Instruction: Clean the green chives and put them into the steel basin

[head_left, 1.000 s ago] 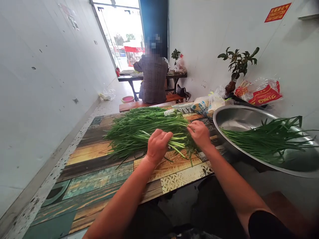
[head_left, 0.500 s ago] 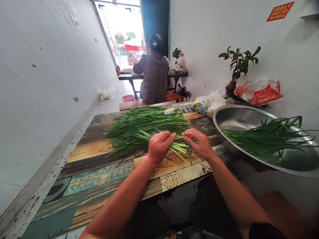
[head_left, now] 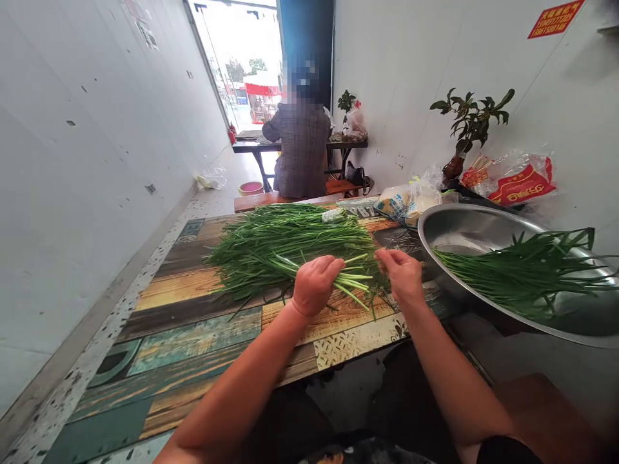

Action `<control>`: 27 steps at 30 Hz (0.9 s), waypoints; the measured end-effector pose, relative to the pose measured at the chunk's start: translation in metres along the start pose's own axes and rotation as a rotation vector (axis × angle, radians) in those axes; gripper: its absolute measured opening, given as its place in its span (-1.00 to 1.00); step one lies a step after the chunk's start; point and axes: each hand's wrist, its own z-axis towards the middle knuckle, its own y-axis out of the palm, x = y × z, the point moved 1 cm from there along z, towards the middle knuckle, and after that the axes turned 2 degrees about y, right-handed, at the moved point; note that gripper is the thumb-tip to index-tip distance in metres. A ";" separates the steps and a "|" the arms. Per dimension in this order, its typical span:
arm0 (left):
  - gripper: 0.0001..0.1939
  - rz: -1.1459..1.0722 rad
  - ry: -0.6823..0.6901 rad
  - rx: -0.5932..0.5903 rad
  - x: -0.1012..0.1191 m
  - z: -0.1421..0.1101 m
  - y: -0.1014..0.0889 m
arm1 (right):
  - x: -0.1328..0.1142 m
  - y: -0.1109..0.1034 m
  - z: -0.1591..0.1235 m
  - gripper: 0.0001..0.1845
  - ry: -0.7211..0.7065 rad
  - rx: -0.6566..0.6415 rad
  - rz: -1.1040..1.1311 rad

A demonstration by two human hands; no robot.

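Note:
My left hand [head_left: 316, 283] is closed round a small bunch of garlic chives [head_left: 352, 282], whose pale stem ends stick out to the right. Just right of those ends is my right hand [head_left: 400, 274], its thumb and fingertips pinched together; what they hold, if anything, is too small to make out. Behind my hands lies a large heap of chives [head_left: 285, 235] on the patterned table [head_left: 203, 341]. More chives [head_left: 512, 277] rest inside a wide steel basin [head_left: 483, 317] at the right.
Plastic bags [head_left: 403, 203] lie beyond the basin, near a potted plant [head_left: 469, 125] and a red package [head_left: 525, 187]. A person [head_left: 302, 151] sits with their back to me at another table [head_left: 251, 147]. A pink basin [head_left: 251, 188] stands on the floor.
My right hand has drawn away to the right from the stem ends, widening the gap between my hands. My left hand keeps its grip. The view has shifted slightly.

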 end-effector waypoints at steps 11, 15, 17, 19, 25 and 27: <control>-0.83 -0.036 -0.001 -0.034 -0.001 -0.004 0.003 | -0.010 0.013 -0.008 -0.62 0.075 -0.350 0.019; -0.81 -0.050 -0.020 -0.089 -0.002 -0.006 0.004 | -0.009 0.022 -0.011 -0.66 0.085 -0.346 0.138; -0.81 -0.060 -0.039 -0.107 -0.003 -0.006 0.005 | -0.009 0.020 -0.011 -0.67 0.046 -0.375 0.131; -0.82 -0.081 -0.048 -0.106 -0.002 -0.005 0.005 | -0.010 0.018 -0.012 -0.69 0.006 -0.385 0.108; -0.78 -0.205 -0.090 -0.127 -0.003 -0.004 0.005 | -0.012 0.016 -0.006 -0.76 -0.162 -0.202 -0.100; -0.77 -0.232 -0.113 -0.140 -0.005 -0.004 0.005 | -0.008 0.011 0.002 -0.73 -0.194 -0.042 -0.133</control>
